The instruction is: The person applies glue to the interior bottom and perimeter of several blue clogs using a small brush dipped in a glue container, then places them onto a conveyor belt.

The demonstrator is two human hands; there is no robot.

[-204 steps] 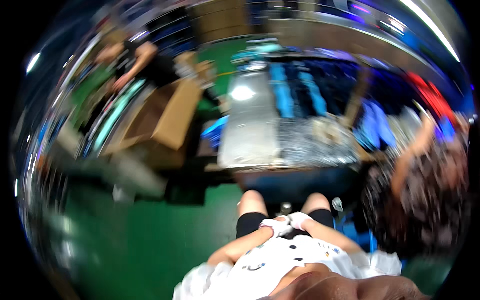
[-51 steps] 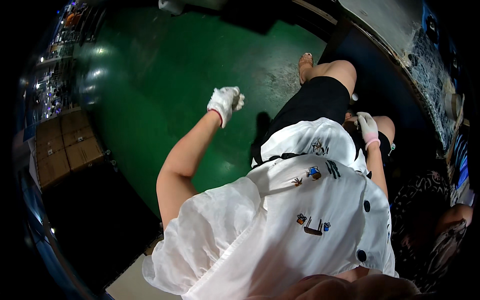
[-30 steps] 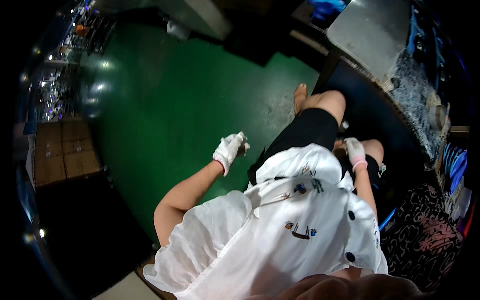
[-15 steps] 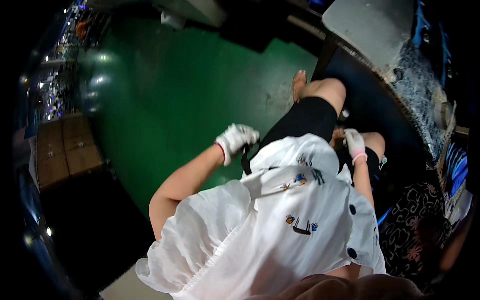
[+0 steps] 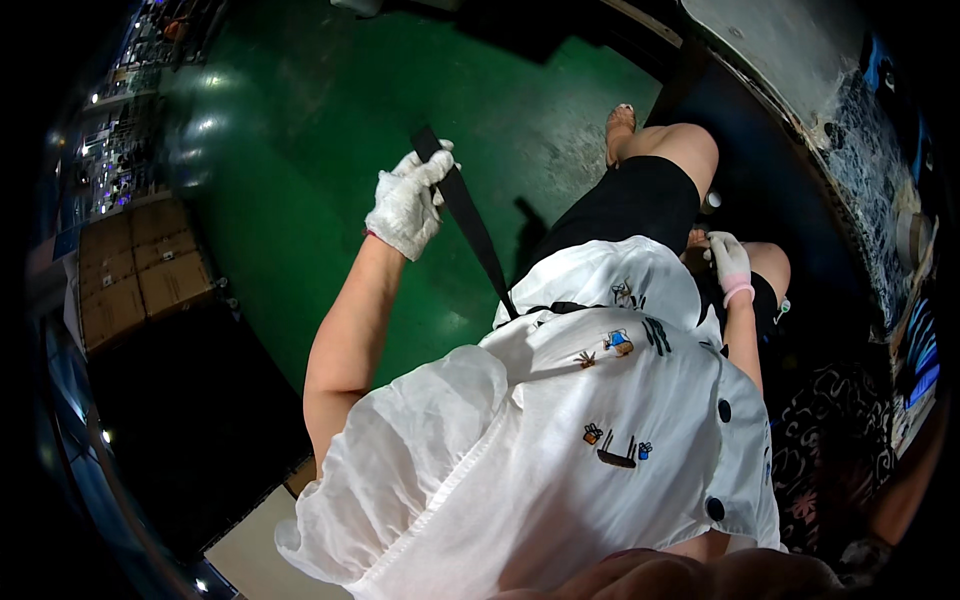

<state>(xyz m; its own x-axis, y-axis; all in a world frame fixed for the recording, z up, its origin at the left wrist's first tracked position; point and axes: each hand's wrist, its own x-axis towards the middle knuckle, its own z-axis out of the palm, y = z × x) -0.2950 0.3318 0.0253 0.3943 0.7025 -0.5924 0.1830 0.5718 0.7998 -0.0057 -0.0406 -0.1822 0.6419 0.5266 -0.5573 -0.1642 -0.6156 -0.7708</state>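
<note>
My left hand (image 5: 408,200) wears a white knit glove and is raised out over the floor on the left. Its fingers are closed around a black strap (image 5: 470,222), whose free end pokes up above the glove. From there the strap runs taut down to the waist of my white shirt (image 5: 560,400). My right hand (image 5: 730,264), in a white glove with a pink cuff, lies low by my bare right leg (image 5: 770,264). Its fingers look loosely bent, with nothing visible in them. Black shorts (image 5: 625,215) cover my thighs.
A worn grey-white work surface (image 5: 770,40) with a rough edge stands at the upper right. Cardboard boxes (image 5: 135,270) are stacked at the left, above a large dark block (image 5: 200,430). Green floor (image 5: 300,180) stretches ahead. Patterned black fabric (image 5: 835,430) shows at the lower right.
My left hand has moved up and away from my waist, drawing the black strap out straight. My right hand stays by my leg.
</note>
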